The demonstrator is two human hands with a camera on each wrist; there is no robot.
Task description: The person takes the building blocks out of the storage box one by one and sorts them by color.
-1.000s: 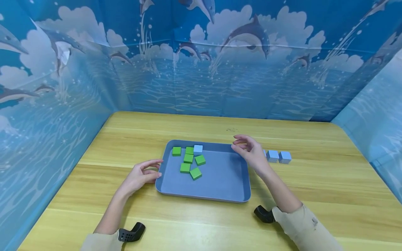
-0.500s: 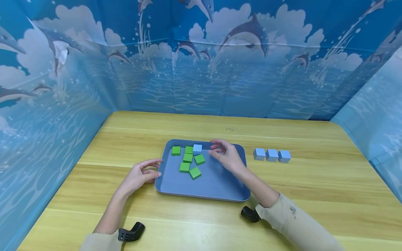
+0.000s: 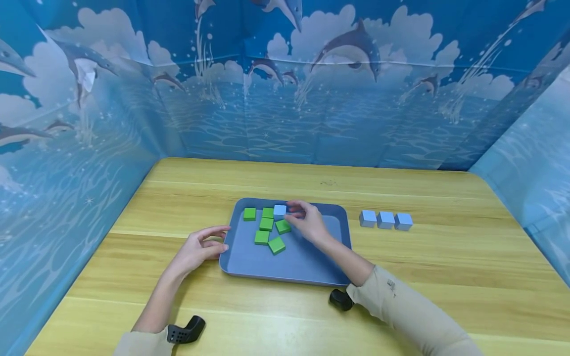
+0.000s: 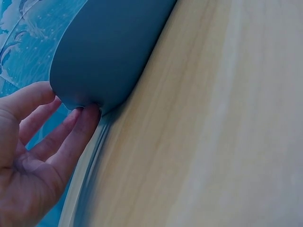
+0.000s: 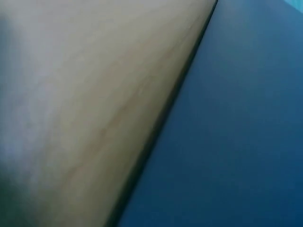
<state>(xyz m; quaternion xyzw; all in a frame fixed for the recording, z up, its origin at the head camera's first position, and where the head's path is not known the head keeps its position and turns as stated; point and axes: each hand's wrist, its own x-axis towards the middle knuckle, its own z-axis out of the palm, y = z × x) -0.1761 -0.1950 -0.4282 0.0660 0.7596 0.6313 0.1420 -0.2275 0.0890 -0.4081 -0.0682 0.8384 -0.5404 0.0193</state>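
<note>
In the head view a grey-blue tray lies on the wooden table, bearing several flat green blocks and a light blue cube near its far rim. My left hand touches the tray's left side with thumb and fingertips; the left wrist view shows those fingertips against the outer wall. Over the tray, my right hand has thumb and fingers parted just right of the light blue cube; whether they touch it I cannot tell. The right wrist view holds only tray and table, with no fingers visible.
Three light blue cubes stand in a row on the table, right of the tray. A black wrist device sits on the left forearm, another on the right. A dolphin-print curtain borders the table.
My right hand has travelled left, from the tray's far right corner to beside the light blue cube in it. My left hand stays at the tray's left side.
</note>
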